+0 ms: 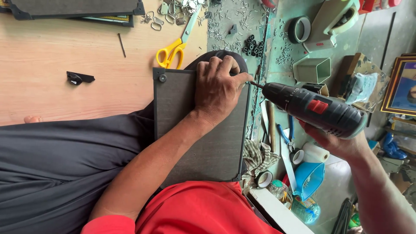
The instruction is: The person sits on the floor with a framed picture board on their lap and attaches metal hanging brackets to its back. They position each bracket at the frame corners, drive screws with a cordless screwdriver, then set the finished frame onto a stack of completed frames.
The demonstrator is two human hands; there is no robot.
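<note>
Two hands share the work at a cluttered framing bench: the left hand (pixel 219 89) lies palm-down, fingers curled over the far edge of a grey backing board (pixel 184 125) propped across the person's lap, while the right hand (pixel 333 141) is wrapped around the grip of a black cordless drill (pixel 318 110) with a red switch. The drill's bit meets the board's edge at about three o'clock from the left hand, right beside the pinching fingertips.

The board sits mid-scene, resting on the dark trousers, its corners capped with small black fittings. It looks flat, rigid and light, likely thin pressed board that would flex or crack if levered from one corner; it is probably best held as here, flat-handed near the working edge, with fingers kept clear of the bit. The drill appears dense and nose-heavy, wanting a full closed fist on the handle.

At twelve o'clock from the board lie yellow-handled scissors (pixel 173 50), with loose nails (pixel 236 21) scattered beyond them. At one o'clock sits a roll of dark tape (pixel 300 29); at four o'clock, a blue plastic scoop (pixel 310 177). A gilt picture frame (pixel 401 84) leans at the scene's three o'clock edge.
</note>
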